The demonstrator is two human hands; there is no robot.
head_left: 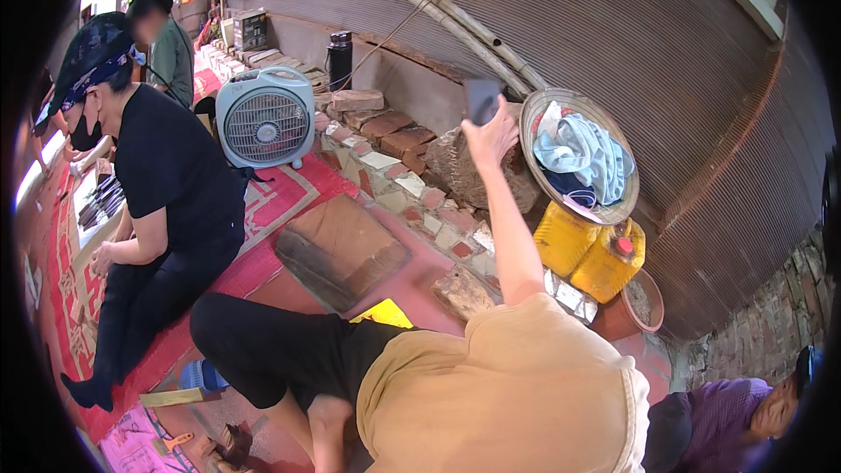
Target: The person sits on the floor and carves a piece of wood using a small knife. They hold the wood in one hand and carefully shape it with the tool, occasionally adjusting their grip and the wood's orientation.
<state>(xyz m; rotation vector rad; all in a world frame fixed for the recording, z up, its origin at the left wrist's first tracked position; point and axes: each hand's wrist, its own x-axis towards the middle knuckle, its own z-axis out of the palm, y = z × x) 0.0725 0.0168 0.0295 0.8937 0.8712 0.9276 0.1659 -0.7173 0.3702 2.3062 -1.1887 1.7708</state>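
My right arm reaches out toward the wall from a tan sleeve. At its end my right hand [492, 133] is closed around a dark, flat phone [481, 100], which is blurred. Just beside that hand, a round woven tray [529, 114] rests tilted above yellow jerrycans, bearing light-blue cloth [585, 158] and a dark-blue face mask [569, 187]. Behind the hand lies a rough brown stone [473, 177]. My bent leg in black trousers [272, 342] stretches to the left. My left hand does not show.
A grey box fan [265, 118] stands on a red mat [307, 184]. At left sits a person in black [180, 158]; another, in green [172, 61], is behind. A worn wooden board [342, 250] lies ahead. Yellow jerrycans [591, 250] stand right. Someone in purple [723, 425] is lower right.
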